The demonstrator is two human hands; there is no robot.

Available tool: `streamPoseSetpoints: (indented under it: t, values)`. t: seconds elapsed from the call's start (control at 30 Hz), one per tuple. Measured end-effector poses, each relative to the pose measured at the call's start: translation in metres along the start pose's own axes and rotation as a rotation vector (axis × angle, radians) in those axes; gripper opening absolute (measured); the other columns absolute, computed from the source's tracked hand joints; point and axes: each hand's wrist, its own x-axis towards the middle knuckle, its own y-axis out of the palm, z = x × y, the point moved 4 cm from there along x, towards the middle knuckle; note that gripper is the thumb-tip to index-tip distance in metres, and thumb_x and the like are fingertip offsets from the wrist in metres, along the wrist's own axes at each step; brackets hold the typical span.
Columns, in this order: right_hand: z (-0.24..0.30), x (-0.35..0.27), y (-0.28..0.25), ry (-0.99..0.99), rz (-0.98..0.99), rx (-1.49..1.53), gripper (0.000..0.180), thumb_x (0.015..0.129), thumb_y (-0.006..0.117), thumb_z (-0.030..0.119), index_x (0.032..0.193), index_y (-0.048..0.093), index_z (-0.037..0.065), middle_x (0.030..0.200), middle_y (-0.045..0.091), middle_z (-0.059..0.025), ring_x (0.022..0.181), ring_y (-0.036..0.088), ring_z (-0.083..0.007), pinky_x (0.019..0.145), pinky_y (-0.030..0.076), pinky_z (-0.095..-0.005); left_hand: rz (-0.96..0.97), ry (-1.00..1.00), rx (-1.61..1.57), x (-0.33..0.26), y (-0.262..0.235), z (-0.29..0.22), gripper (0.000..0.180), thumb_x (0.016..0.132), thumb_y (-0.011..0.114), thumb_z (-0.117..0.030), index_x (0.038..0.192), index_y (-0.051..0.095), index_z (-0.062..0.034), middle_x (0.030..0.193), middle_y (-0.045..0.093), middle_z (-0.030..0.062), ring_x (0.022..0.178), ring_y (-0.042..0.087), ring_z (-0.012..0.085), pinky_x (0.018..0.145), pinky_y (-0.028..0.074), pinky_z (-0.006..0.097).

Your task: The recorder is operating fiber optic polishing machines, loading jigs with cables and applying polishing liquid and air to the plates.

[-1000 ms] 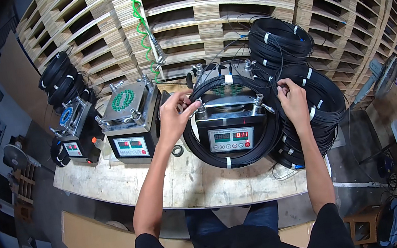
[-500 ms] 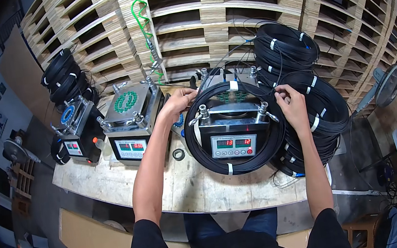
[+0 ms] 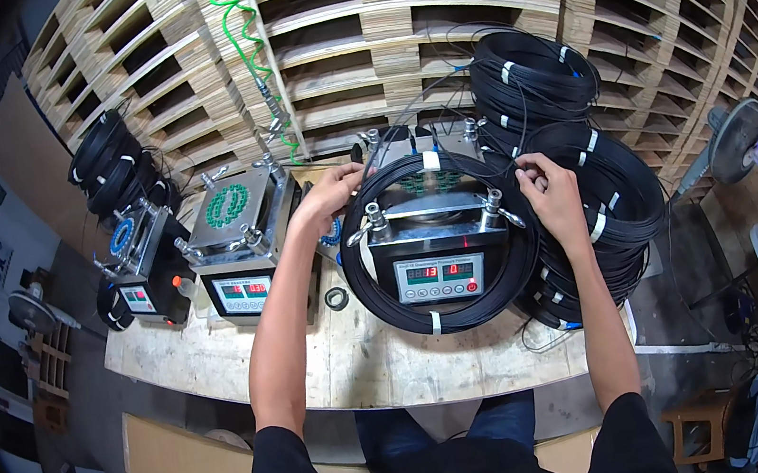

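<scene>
A ring-shaped coil of black cable (image 3: 386, 304), bound with white ties, leans upright around the front of a metal polishing machine (image 3: 379, 269). My left hand (image 3: 331, 197) is at the coil's upper left, its fingers closed together; what they pinch, if anything, is hidden. At the upper right of the coil, my right hand (image 3: 547, 190) is closed, thumb and fingertips pinched at the thin black cable. Thin leads run from the coil to the machine's top plate, which bears a ring of green pieces (image 3: 425, 183). Red digits glow on the machine's front panel (image 3: 441, 278).
Stacked black cable coils (image 3: 615, 177) stand close to my right arm. Two similar machines, one with a green ring (image 3: 224, 206) and one with a blue ring (image 3: 121, 236), are on the left. A small dark ring (image 3: 336, 298) lies on the wooden bench (image 3: 349, 374). Wooden pallets (image 3: 390, 29) rise behind.
The right-hand readout on the middle machine's panel has changed. The whole view has shifted slightly. Both hands keep nearly the same places at the coil.
</scene>
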Motion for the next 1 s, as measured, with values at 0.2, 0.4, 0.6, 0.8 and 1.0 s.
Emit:
streamPoseSetpoints:
  t: [0.2, 0.4, 0.6, 0.8, 1.0]
  values:
    - [0.001, 0.0, -0.001, 0.008, 0.017, 0.035, 0.017, 0.087, 0.067, 0.003, 0.102, 0.066, -0.004, 0.066, 0.06, -0.0078, 0.051, 0.045, -0.0078, 0.05, 0.038, -0.0266, 0.037, -0.012, -0.161, 0.005, -0.003, 0.004, 0.027, 0.092, 0.071, -0.03, 0.108, 0.07, -0.0083, 0.077, 0.068, -0.0039, 0.059, 0.056, 0.0019, 0.049, 0.043, 0.018]
    - [-0.001, -0.001, 0.0, 0.016, 0.008, -0.017, 0.019, 0.086, 0.067, 0.005, 0.104, 0.065, -0.002, 0.068, 0.06, -0.0103, 0.052, 0.05, -0.0144, 0.054, 0.043, -0.0303, 0.007, 0.093, -0.239, 0.011, -0.002, 0.0, 0.02, 0.092, 0.072, -0.024, 0.101, 0.071, -0.0067, 0.076, 0.069, -0.003, 0.058, 0.058, 0.0009, 0.048, 0.043, 0.016]
    - [-0.001, -0.001, 0.001, 0.004, 0.037, -0.004, 0.018, 0.087, 0.066, 0.005, 0.103, 0.064, -0.002, 0.066, 0.06, -0.0104, 0.053, 0.05, -0.0151, 0.055, 0.043, -0.0309, -0.053, 0.111, -0.081, 0.005, -0.002, 0.008, 0.023, 0.093, 0.07, -0.024, 0.104, 0.069, -0.0042, 0.081, 0.069, -0.0026, 0.06, 0.057, 0.0013, 0.052, 0.043, 0.017]
    - [0.0, 0.001, 0.001, 0.002, 0.012, -0.023, 0.016, 0.089, 0.063, 0.004, 0.102, 0.064, -0.003, 0.063, 0.057, -0.0093, 0.053, 0.05, -0.0132, 0.054, 0.042, -0.0299, -0.047, 0.132, -0.071, 0.003, -0.001, 0.01, 0.028, 0.097, 0.065, -0.029, 0.108, 0.069, -0.0041, 0.083, 0.068, -0.0034, 0.065, 0.057, 0.0019, 0.055, 0.044, 0.019]
    - [-0.029, 0.018, -0.007, 0.227, 0.195, 0.227, 0.021, 0.091, 0.05, -0.001, 0.108, 0.061, -0.004, 0.079, 0.062, -0.0095, 0.061, 0.059, -0.0131, 0.06, 0.05, -0.0282, -0.052, 0.136, -0.107, 0.0, 0.003, 0.011, 0.032, 0.098, 0.061, -0.034, 0.111, 0.069, -0.0052, 0.085, 0.068, -0.0035, 0.066, 0.057, 0.0028, 0.056, 0.045, 0.019]
